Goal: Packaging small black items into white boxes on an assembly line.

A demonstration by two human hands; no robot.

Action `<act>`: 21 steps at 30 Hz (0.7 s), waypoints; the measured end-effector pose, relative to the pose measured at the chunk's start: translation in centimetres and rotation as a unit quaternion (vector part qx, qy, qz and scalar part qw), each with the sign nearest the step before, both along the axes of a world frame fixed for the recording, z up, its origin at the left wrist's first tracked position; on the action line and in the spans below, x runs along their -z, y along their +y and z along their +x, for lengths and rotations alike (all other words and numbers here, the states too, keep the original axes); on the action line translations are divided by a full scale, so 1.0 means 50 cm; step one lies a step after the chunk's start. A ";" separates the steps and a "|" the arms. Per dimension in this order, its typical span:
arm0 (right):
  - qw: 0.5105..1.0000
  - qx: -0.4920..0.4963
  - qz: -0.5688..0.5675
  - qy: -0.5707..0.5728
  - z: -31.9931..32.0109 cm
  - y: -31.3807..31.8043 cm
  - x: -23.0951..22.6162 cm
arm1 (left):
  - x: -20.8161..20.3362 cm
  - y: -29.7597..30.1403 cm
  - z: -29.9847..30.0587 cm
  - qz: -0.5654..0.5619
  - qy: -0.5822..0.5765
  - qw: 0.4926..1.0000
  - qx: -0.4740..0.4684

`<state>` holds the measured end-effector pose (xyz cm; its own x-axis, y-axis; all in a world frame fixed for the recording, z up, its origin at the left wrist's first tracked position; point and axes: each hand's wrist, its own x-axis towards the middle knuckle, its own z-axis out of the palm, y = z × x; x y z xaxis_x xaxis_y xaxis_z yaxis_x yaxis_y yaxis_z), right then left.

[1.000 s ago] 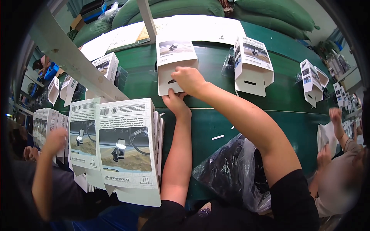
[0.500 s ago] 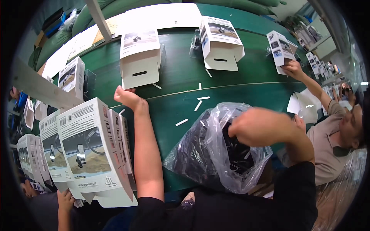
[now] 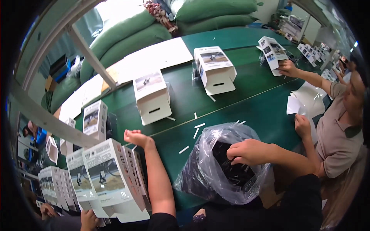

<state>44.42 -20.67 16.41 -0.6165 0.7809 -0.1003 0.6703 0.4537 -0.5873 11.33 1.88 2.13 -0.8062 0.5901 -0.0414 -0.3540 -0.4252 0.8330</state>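
A clear plastic bag (image 3: 196, 169) stands before me, its mouth spread around small black pieces (image 3: 221, 154). Over that mouth my right hand (image 3: 248, 152) is closed, fingers bent down and thumb tucked under; whatever they hold is too small or hidden. My left hand (image 3: 137, 138) hovers over the green table with its fingers curled in and nothing visible in them. Just beyond it lies a white printed carton (image 3: 152, 98) with its slotted end flap open toward me. A similar carton (image 3: 216, 73) lies farther right.
Printed cartons (image 3: 104, 177) stand by my left forearm, another person's hand (image 3: 88, 219) at their lower edge. White strips (image 3: 184, 149) lie on the green table (image 3: 169, 142). At right, a co-worker's hand (image 3: 288, 68) touches a carton (image 3: 271, 57). A white post (image 3: 58, 119) crosses the left.
The view has tilted up and shifted, so the cartons and bag appear lower. My right hand's fingers now show above the bag's mouth. My left hand's fingers are more curled.
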 end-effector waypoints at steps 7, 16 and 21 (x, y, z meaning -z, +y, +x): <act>0.971 -0.037 -0.232 0.036 0.085 0.010 -0.080 | -0.065 -0.029 0.072 -0.013 0.010 1.000 0.007; 0.780 0.072 -0.189 0.592 0.313 0.122 0.104 | -0.070 -0.034 0.082 0.012 0.011 1.000 0.007; 0.627 0.179 -0.215 0.727 0.322 0.149 0.225 | -0.069 -0.044 0.076 0.006 0.019 1.000 -0.007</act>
<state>60.54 -13.24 5.15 -0.0934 0.9889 0.1156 -0.7016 0.0170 -0.7123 15.12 -0.30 5.58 -0.8150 0.5794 -0.0035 -0.3156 -0.4390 0.8412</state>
